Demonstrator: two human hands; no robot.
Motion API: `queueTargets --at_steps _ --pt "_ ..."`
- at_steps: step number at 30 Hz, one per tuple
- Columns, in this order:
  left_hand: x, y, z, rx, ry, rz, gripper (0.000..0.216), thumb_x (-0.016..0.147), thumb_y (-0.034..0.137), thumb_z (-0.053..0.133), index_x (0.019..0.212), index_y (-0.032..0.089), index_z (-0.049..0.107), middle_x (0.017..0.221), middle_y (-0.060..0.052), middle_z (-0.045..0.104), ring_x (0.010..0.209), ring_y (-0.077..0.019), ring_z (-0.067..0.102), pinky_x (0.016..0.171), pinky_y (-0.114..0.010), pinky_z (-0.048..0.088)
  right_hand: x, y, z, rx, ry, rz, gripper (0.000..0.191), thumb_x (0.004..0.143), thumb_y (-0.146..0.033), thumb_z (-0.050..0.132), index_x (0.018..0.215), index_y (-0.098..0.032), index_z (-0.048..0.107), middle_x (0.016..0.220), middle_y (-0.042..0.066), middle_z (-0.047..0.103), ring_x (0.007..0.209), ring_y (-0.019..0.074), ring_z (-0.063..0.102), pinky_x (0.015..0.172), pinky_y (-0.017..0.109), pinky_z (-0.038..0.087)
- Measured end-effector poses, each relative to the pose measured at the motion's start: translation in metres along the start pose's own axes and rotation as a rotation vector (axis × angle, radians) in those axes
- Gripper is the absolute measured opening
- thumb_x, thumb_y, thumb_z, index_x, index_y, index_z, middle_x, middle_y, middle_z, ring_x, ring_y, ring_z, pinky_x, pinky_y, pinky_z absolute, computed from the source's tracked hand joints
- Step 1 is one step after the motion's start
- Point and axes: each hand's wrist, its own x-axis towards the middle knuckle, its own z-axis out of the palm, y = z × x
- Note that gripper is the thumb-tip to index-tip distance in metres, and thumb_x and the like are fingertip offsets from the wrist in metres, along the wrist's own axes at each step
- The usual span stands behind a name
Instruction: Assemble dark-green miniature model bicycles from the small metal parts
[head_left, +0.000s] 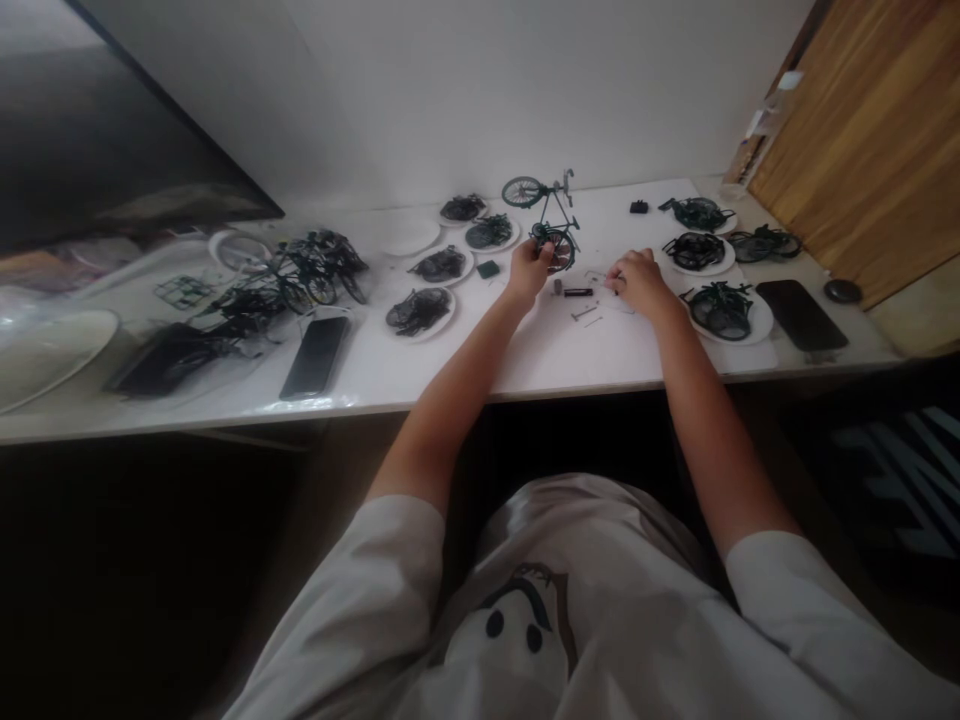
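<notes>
My left hand [531, 270] is closed on a small dark model bicycle [551, 215], gripping it by the lower wheel so that it stands tilted above the white table [540, 355]. The other wheel and the handlebar point up and away. Over to the right, my right hand [636, 278] has its fingers pinched together close to the tabletop; whatever lies in them is too small to make out. Between the hands are a short dark cylindrical piece [578, 292], a small grey piece [558, 287] and a few thin metal bits [583, 314].
White plates of dark bicycle parts stand left [446, 325] and right [761, 320]. A cluster of model bicycles [322, 265] and a phone [316, 355] sit further left. Another phone [801, 314] lies at the right. A wall [480, 100] closes off the back.
</notes>
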Motion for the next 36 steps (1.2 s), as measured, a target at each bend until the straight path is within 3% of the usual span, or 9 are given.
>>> queueTargets --at_steps 4,7,9,14,21,30,36 --pt "-0.001 0.001 0.001 0.007 0.001 -0.001 0.013 0.115 0.024 0.062 0.119 0.016 0.071 0.123 -0.016 0.087 0.099 -0.016 0.085 0.085 -0.026 0.065 -0.001 -0.012 -0.005 0.136 0.074 0.01 0.01 0.104 -0.025 0.069 0.095 -0.025 0.074 0.108 0.013 0.081 0.12 0.0367 0.07 0.118 0.058 0.055" --pt "-0.002 0.002 0.002 0.019 -0.001 -0.004 0.014 0.114 0.028 0.067 0.12 0.016 0.071 0.123 -0.016 0.087 0.101 -0.0162 0.085 0.086 -0.025 0.065 -0.002 -0.024 -0.01 0.287 0.128 0.028 0.004 0.101 -0.024 0.071 0.1 -0.025 0.074 0.103 0.008 0.083 0.098 0.0268 0.073 0.099 0.044 0.062" --pt "-0.003 0.004 0.003 0.021 -0.005 -0.006 0.015 0.113 0.03 0.07 0.118 0.016 0.071 0.121 -0.015 0.088 0.1 -0.0161 0.085 0.086 -0.024 0.065 -0.003 -0.032 -0.011 0.339 0.186 0.053 0.001 0.097 -0.025 0.076 0.097 -0.024 0.075 0.101 0.008 0.084 0.094 0.0246 0.074 0.092 0.04 0.062" --pt "-0.009 0.009 0.004 -0.01 -0.031 -0.003 0.008 0.112 0.024 0.068 0.111 0.017 0.073 0.112 -0.014 0.088 0.092 -0.0156 0.084 0.088 -0.028 0.066 -0.004 -0.042 -0.013 0.402 0.225 0.043 0.007 0.09 -0.028 0.083 0.093 -0.024 0.08 0.1 0.009 0.086 0.095 0.0263 0.078 0.089 0.041 0.064" --pt "-0.015 0.015 0.006 0.004 -0.063 -0.017 0.011 0.109 0.027 0.076 0.108 0.016 0.073 0.107 -0.013 0.088 0.092 -0.0159 0.084 0.088 -0.027 0.065 -0.006 -0.05 -0.016 0.457 0.228 0.014 0.035 0.094 -0.045 0.081 0.124 -0.026 0.085 0.105 0.008 0.087 0.1 0.027 0.081 0.086 0.041 0.066" --pt "-0.015 0.01 0.006 0.066 -0.172 0.006 0.038 0.103 0.052 0.085 0.097 0.016 0.076 0.1 -0.012 0.089 0.078 -0.0144 0.082 0.072 -0.022 0.06 -0.003 -0.051 -0.014 0.499 0.339 0.006 0.048 0.096 -0.069 0.082 0.115 -0.025 0.084 0.114 0.012 0.087 0.107 0.0298 0.082 0.091 0.043 0.067" --pt "-0.014 0.008 0.006 0.049 -0.179 0.0 0.04 0.101 0.056 0.086 0.099 0.017 0.077 0.098 -0.011 0.088 0.078 -0.0154 0.083 0.075 -0.025 0.063 -0.003 -0.045 -0.013 0.404 0.303 -0.003 0.04 0.101 -0.064 0.078 0.114 -0.027 0.085 0.117 0.011 0.086 0.113 0.0316 0.077 0.097 0.048 0.065"
